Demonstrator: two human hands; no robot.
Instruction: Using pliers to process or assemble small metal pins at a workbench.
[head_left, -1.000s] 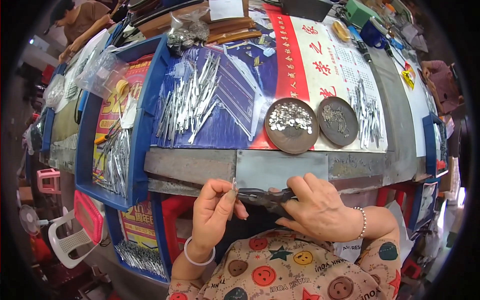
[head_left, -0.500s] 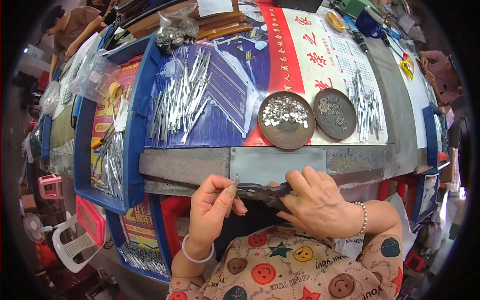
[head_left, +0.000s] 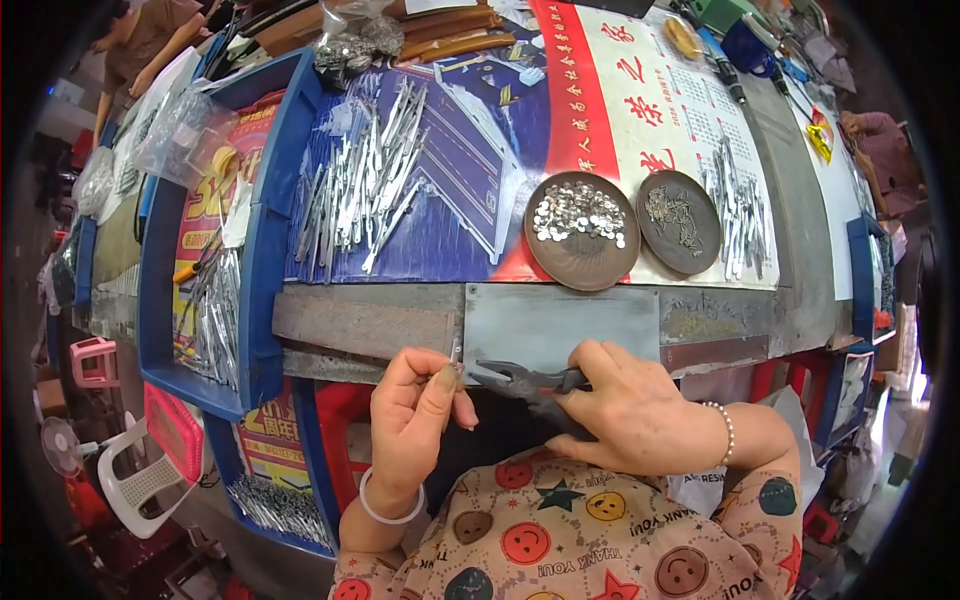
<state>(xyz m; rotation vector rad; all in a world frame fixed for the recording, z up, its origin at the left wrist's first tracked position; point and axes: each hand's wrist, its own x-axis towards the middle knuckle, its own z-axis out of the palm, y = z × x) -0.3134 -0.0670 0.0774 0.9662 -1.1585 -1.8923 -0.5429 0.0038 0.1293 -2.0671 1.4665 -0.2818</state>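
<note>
My left hand (head_left: 418,412) pinches small metal piece (head_left: 456,352) at near worktop edge (head_left: 560,320); right hand (head_left: 625,410) clamped on pliers (head_left: 520,380), tip just beside piece. Pile of metal strips (head_left: 365,185) far left looks unworked; two dishes (head_left: 582,230) hold small parts.

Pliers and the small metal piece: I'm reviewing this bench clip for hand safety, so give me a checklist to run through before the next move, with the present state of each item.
1. Right hand has a full grip on the pliers: ok.
2. Left hand pinches the small metal piece at thumb and fingertips: ok.
3. Plier nose points at the piece: ok.
4. Nose already closed on the piece: cannot tell, too small.
5. Left fingertips stand away from the nose: not ok, they sit right beside it.
6. Grey metal plate ahead of the hands is bare: ok.
</note>
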